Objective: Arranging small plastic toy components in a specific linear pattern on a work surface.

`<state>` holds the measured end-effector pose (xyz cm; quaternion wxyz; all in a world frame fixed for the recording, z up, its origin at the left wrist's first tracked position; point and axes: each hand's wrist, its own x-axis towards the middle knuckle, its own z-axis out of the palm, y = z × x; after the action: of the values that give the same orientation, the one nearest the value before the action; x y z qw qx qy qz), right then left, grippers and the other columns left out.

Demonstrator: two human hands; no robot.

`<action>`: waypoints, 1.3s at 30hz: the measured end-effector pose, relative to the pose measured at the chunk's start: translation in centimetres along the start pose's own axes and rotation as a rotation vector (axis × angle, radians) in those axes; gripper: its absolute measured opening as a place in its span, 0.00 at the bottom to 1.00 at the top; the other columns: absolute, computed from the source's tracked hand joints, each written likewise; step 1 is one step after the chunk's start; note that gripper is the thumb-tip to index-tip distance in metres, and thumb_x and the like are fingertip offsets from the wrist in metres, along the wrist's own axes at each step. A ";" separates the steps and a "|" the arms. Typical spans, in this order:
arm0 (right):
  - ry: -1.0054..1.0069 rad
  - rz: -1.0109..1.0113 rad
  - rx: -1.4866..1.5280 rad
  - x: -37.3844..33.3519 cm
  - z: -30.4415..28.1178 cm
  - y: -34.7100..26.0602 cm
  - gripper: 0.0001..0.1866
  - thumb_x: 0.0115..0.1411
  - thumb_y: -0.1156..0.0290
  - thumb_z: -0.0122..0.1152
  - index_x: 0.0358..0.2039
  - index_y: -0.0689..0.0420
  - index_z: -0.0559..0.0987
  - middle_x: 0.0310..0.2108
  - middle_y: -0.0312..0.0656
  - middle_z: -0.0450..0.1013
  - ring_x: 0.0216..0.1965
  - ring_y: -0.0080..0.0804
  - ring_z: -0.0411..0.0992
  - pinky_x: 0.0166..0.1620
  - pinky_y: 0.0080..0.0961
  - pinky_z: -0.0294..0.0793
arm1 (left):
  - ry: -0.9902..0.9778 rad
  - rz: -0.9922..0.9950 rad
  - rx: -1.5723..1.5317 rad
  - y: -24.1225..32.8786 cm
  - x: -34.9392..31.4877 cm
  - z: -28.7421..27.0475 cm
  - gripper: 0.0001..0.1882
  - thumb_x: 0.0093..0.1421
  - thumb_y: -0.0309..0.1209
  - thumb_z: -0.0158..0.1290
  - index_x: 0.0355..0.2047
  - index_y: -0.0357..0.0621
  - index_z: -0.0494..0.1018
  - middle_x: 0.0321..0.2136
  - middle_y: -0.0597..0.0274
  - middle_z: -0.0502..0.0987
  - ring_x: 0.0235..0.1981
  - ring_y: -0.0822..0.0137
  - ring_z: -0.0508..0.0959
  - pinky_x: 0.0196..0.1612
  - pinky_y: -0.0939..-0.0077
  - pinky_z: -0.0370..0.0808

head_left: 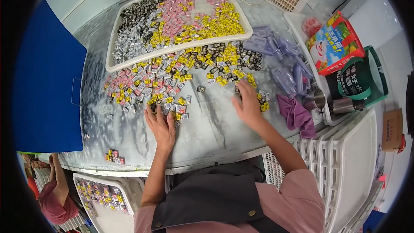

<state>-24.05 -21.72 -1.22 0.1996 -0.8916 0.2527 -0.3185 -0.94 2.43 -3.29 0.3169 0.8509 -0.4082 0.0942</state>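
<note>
Small box-like pieces in yellow, pink, black and silver lie in a loose spread on the grey metal table. My left hand rests at the near edge of this spread, fingers apart, its tips touching a cluster of silver, yellow and black pieces. Farther right, my right hand reaches in with fingers stretched out beside a few yellow and silver pieces. Nothing shows in its grasp, though what lies under its fingertips is partly hidden. One black piece sits alone between the hands.
Behind the spread, a white tray holds pieces roughly grouped by colour. Clear plastic bags and a purple cloth lie at right, near a metal cup. A blue panel stands left. Stacked white trays are at lower right.
</note>
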 end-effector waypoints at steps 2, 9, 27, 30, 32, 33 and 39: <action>-0.005 0.098 -0.091 1.5 0.2 1.8 0.29 0.62 0.66 0.62 0.59 0.66 0.69 0.64 0.58 0.62 0.66 0.57 0.58 0.69 0.50 0.55 | -0.003 0.023 0.039 0.2 -0.2 -0.1 0.25 0.68 0.36 0.51 0.61 0.32 0.66 0.68 0.34 0.53 0.68 0.33 0.53 0.69 0.43 0.51; -0.173 0.034 0.266 4.9 5.5 -1.7 0.30 0.66 0.61 0.59 0.62 0.66 0.66 0.70 0.63 0.51 0.73 0.56 0.47 0.71 0.42 0.54 | -0.015 0.013 0.049 0.0 -0.1 0.0 0.24 0.68 0.34 0.51 0.59 0.31 0.67 0.67 0.34 0.56 0.67 0.34 0.56 0.68 0.45 0.54; 0.064 0.377 -0.422 1.2 -13.7 15.4 0.18 0.56 0.62 0.70 0.41 0.62 0.78 0.35 0.48 0.75 0.38 0.52 0.75 0.43 0.43 0.75 | -0.007 0.041 0.076 -0.1 0.0 0.0 0.23 0.68 0.34 0.52 0.59 0.32 0.67 0.66 0.35 0.58 0.65 0.37 0.59 0.67 0.46 0.56; 0.190 0.279 -0.556 4.1 -14.1 16.2 0.22 0.58 0.58 0.69 0.44 0.62 0.77 0.38 0.53 0.75 0.43 0.54 0.75 0.47 0.44 0.74 | 0.001 0.041 0.087 -0.1 0.0 0.0 0.23 0.68 0.33 0.52 0.59 0.32 0.68 0.66 0.35 0.58 0.65 0.37 0.59 0.67 0.47 0.56; 0.238 0.196 -0.608 4.9 -13.6 16.8 0.25 0.59 0.56 0.68 0.46 0.63 0.76 0.39 0.55 0.75 0.44 0.55 0.74 0.48 0.44 0.73 | -0.010 0.032 0.080 0.0 0.0 0.0 0.23 0.67 0.33 0.53 0.58 0.32 0.68 0.65 0.36 0.58 0.65 0.37 0.59 0.67 0.47 0.56; 0.221 0.260 -0.570 5.2 -12.9 17.1 0.27 0.58 0.54 0.68 0.48 0.64 0.75 0.41 0.57 0.75 0.46 0.56 0.74 0.50 0.44 0.72 | -0.004 0.021 0.092 0.1 0.0 0.0 0.23 0.67 0.33 0.53 0.58 0.32 0.68 0.65 0.36 0.58 0.65 0.37 0.59 0.67 0.47 0.56; 0.149 0.457 -0.466 6.8 -9.3 18.0 0.35 0.57 0.48 0.68 0.49 0.68 0.74 0.39 0.58 0.77 0.42 0.54 0.77 0.48 0.43 0.74 | 0.016 0.003 0.057 0.3 -0.3 -0.4 0.23 0.64 0.34 0.55 0.55 0.31 0.70 0.63 0.32 0.60 0.63 0.33 0.61 0.67 0.41 0.54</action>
<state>-31.53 -41.75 -0.71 0.0377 -0.8078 0.5260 -0.2635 -1.35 2.72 -2.97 0.2955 0.8582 -0.4042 0.1131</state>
